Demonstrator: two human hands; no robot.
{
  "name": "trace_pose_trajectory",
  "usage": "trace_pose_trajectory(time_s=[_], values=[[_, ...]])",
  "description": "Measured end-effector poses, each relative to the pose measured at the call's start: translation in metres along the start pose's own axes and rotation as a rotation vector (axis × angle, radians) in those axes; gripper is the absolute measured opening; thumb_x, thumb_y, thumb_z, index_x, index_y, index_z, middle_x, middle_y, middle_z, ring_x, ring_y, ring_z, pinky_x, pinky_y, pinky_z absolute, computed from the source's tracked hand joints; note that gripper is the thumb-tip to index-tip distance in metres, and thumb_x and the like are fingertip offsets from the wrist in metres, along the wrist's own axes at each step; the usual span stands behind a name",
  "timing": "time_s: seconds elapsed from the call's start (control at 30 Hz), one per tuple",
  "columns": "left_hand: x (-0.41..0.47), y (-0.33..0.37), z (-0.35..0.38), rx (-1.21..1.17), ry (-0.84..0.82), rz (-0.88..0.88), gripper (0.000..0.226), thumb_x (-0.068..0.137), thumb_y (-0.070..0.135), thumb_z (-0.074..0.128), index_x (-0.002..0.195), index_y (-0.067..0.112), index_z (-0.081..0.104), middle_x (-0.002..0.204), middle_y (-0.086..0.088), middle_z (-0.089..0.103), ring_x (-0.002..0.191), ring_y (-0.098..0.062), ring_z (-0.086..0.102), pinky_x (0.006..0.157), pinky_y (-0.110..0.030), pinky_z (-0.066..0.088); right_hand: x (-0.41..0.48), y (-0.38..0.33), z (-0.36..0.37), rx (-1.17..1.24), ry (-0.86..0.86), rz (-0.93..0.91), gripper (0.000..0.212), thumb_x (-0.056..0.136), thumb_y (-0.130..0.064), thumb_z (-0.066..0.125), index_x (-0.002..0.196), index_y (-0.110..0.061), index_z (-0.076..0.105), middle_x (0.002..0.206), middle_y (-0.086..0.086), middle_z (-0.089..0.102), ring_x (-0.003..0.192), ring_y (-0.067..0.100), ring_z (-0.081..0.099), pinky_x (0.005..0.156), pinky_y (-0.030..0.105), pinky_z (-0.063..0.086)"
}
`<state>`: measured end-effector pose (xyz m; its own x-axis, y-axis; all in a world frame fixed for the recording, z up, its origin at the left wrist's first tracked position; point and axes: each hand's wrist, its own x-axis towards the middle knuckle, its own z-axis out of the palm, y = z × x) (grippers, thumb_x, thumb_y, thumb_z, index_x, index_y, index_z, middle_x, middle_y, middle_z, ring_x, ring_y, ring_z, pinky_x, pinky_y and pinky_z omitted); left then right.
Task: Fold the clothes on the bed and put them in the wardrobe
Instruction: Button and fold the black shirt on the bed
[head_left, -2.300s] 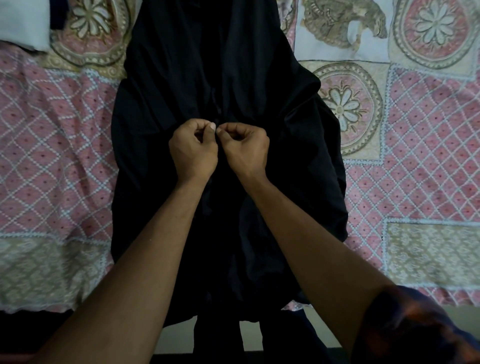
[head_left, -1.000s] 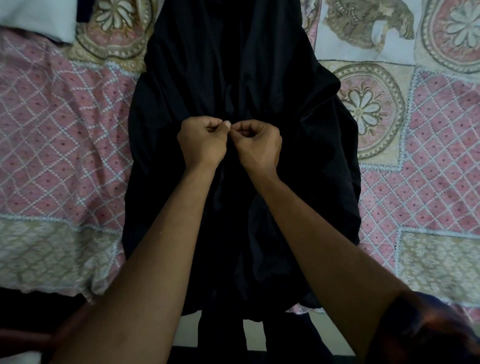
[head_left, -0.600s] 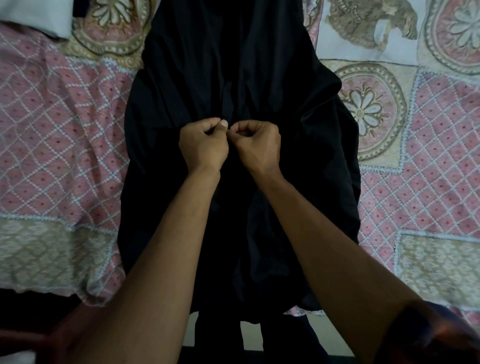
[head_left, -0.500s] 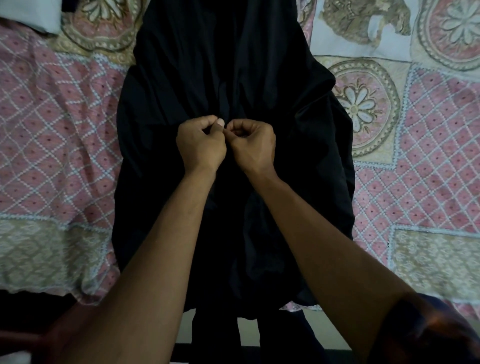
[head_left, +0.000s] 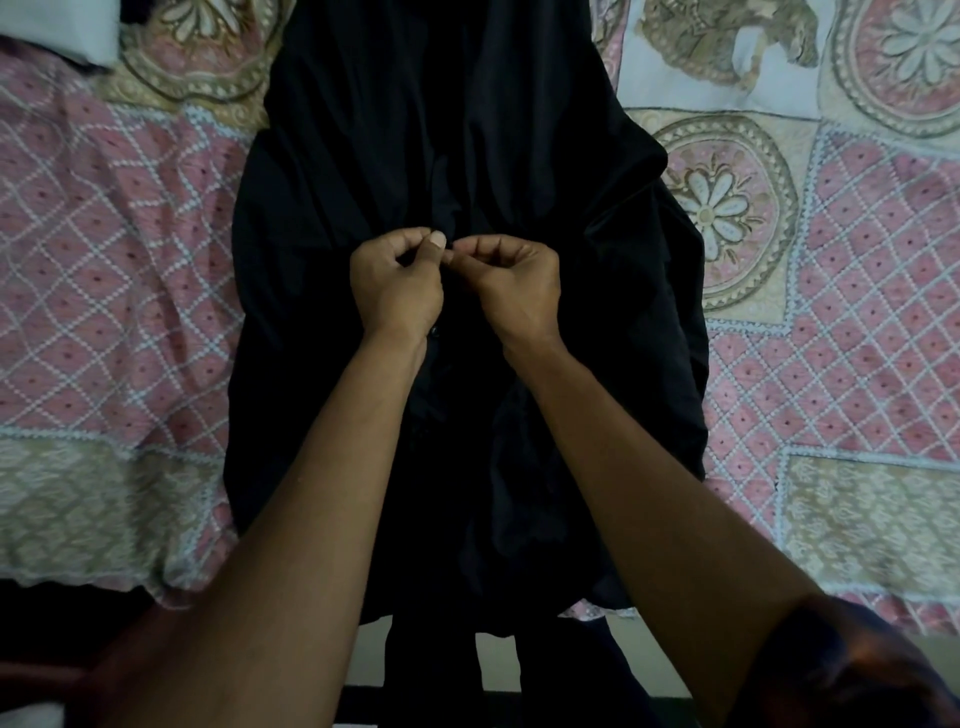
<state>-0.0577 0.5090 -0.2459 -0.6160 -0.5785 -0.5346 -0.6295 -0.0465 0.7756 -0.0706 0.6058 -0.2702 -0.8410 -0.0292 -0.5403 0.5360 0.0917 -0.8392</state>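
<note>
A large black garment (head_left: 363, 171) lies spread lengthwise down the middle of the bed, its lower part hanging over the near edge. My left hand (head_left: 397, 283) and my right hand (head_left: 514, 280) meet at the garment's centre line, knuckles almost touching. Both have fingers curled, thumb against forefinger, pinching the black fabric where its front edges meet. A small dark button shows just below my left wrist. What lies between the fingertips is too dark to make out.
The bed carries a pink, diamond-patterned bedspread (head_left: 104, 270) with beige floral medallions (head_left: 727, 208) on the right. A white cloth (head_left: 57, 26) lies at the top-left corner. The bed's near edge runs along the bottom, with floor below.
Both hands stay pinched together at the same spot on the garment's front. Only the view has shifted slightly; the fingers have worked a little.
</note>
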Motion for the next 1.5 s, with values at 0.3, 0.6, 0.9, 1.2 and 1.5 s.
trace_pose_trajectory(time_s=[0.3, 0.6, 0.9, 1.2, 1.5], values=[[0.003, -0.009, -0.006, 0.044, -0.021, 0.061, 0.019, 0.093, 0.020, 0.069, 0.107, 0.008, 0.073, 0.098, 0.005, 0.071, 0.084, 0.007, 0.064, 0.073, -0.005, 0.049, 0.001, -0.003, -0.006, -0.044, -0.085, -0.023, 0.014, 0.092, -0.014, 0.073, 0.085, -0.002, 0.075, 0.076, 0.008, 0.075, 0.070, 0.016, 0.072, 0.068, 0.029, 0.060], [0.006, -0.013, -0.011, 0.136, -0.053, 0.095, 0.017, 0.091, 0.024, 0.071, 0.104, 0.014, 0.075, 0.089, 0.015, 0.068, 0.081, 0.012, 0.063, 0.073, -0.004, 0.048, 0.003, -0.003, -0.005, -0.201, -0.094, -0.085, 0.013, 0.094, -0.015, 0.070, 0.082, -0.011, 0.074, 0.074, 0.003, 0.075, 0.070, 0.017, 0.074, 0.064, 0.031, 0.062], [0.005, -0.018, -0.016, 0.147, -0.051, 0.208, 0.013, 0.090, 0.022, 0.072, 0.099, 0.014, 0.076, 0.086, 0.020, 0.067, 0.080, 0.017, 0.062, 0.073, -0.003, 0.046, 0.010, -0.007, -0.003, -0.499, -0.112, -0.143, 0.015, 0.094, -0.025, 0.065, 0.080, -0.021, 0.068, 0.067, -0.007, 0.066, 0.063, 0.011, 0.065, 0.060, 0.031, 0.054], [-0.001, -0.023, -0.012, 0.253, 0.005, 0.277, 0.016, 0.092, 0.026, 0.068, 0.100, 0.014, 0.076, 0.080, 0.020, 0.065, 0.075, 0.008, 0.063, 0.071, -0.005, 0.046, 0.006, -0.006, 0.001, -0.614, -0.138, -0.164, 0.010, 0.100, -0.028, 0.053, 0.096, -0.020, 0.059, 0.094, -0.005, 0.064, 0.083, 0.012, 0.059, 0.069, 0.027, 0.042], [-0.003, -0.024, -0.010, 0.199, 0.077, 0.244, 0.015, 0.090, 0.026, 0.070, 0.098, 0.016, 0.077, 0.087, 0.013, 0.072, 0.084, -0.001, 0.069, 0.079, -0.019, 0.056, -0.002, -0.007, 0.007, -0.622, -0.133, -0.181, 0.010, 0.103, -0.028, 0.046, 0.098, -0.021, 0.053, 0.105, -0.002, 0.060, 0.090, 0.016, 0.060, 0.076, 0.036, 0.048]])
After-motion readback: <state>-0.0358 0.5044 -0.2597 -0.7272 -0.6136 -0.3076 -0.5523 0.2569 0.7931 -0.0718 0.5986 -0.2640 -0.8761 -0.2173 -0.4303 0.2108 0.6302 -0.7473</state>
